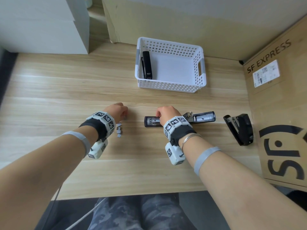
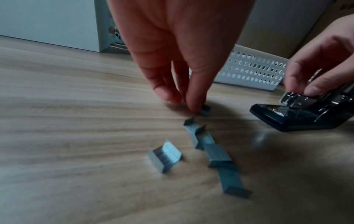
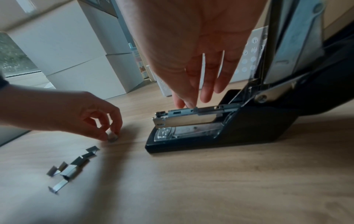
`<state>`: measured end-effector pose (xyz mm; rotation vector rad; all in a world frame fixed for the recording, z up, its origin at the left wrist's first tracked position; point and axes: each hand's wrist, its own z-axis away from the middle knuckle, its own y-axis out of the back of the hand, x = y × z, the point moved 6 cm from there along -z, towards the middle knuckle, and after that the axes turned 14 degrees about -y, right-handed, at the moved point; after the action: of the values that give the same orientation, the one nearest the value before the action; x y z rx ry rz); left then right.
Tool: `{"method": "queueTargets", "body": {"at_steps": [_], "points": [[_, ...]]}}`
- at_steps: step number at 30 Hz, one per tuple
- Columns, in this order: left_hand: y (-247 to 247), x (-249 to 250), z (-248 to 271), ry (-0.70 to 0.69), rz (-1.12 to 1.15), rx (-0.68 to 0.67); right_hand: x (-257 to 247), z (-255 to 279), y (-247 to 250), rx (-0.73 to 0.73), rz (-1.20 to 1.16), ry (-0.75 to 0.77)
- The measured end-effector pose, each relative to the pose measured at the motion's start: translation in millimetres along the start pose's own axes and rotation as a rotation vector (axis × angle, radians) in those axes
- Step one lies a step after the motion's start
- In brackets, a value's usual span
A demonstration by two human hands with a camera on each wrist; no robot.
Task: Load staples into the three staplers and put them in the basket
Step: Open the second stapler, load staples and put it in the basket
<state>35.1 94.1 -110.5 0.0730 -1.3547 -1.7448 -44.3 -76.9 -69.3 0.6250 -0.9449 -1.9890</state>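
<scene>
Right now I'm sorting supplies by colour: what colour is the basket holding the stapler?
White, with rows of round holes in its walls; the basket shows best in the head view.

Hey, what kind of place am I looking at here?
Probably a home or office storage corner used as a work desk: a wood-grain desk, an SF Express shipping carton beside it, and stacked white boxes at the back.

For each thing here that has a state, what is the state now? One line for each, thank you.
Open stapler: lid swung fully back, staple channel exposed.
Stapler in basket: closed, lying along the left wall.
Third stapler: on the table at the right, part open.
Basket: upright, holds one stapler.
Staple strips: loose on the table.
Left hand: pinches one staple strip.
Right hand: fingers on the channel.
</scene>
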Motion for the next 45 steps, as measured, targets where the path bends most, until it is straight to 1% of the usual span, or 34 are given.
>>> {"method": "queueTargets", "body": {"at_steps": [6, 8, 12, 13, 16, 19, 21, 25, 27, 33, 35, 38, 40, 45], "points": [[-3, 13, -4, -0.051, -0.006, -0.023, -3, -3, -3, 0.005, -0.049, 0.012], [1, 22, -5, -0.083, 0.021, 0.015, -8, -3, -5, 0.003, -0.088, 0.036], [12, 50, -11, -0.277, 0.079, 0.146, -18, -3, -8, 0.0, -0.175, 0.073], [15, 56, -12, -0.307, 0.101, 0.18, -20, -3, -8, -0.002, -0.193, 0.072], [21, 67, -15, -0.338, 0.14, 0.242, -22, -4, -6, -0.01, -0.223, 0.059], [21, 75, -16, -0.368, 0.151, 0.251, -21, -4, -6, -0.025, -0.262, 0.063], [16, 74, -19, -0.349, 0.144, 0.22, -19, -5, -6, -0.013, -0.254, 0.057], [4, 48, -19, -0.176, 0.143, 0.145, -10, -6, -4, 0.039, -0.211, 0.056], [-3, 38, -17, -0.14, 0.137, 0.07, -6, -8, -4, 0.042, -0.19, 0.048], [-14, 30, -12, -0.186, -0.063, -0.255, -6, -9, -10, 0.026, -0.176, 0.039], [-14, 28, -11, -0.224, -0.135, -0.301, -9, -8, -10, 0.02, -0.176, 0.045], [-13, 25, -9, -0.236, -0.181, -0.275, -11, -7, -10, 0.011, -0.166, 0.053], [-12, 25, -7, -0.233, -0.168, -0.236, -10, -8, -9, 0.01, -0.165, 0.051], [2, 39, -9, -0.23, -0.003, -0.03, -12, -8, -7, 0.005, -0.179, 0.054]]}}
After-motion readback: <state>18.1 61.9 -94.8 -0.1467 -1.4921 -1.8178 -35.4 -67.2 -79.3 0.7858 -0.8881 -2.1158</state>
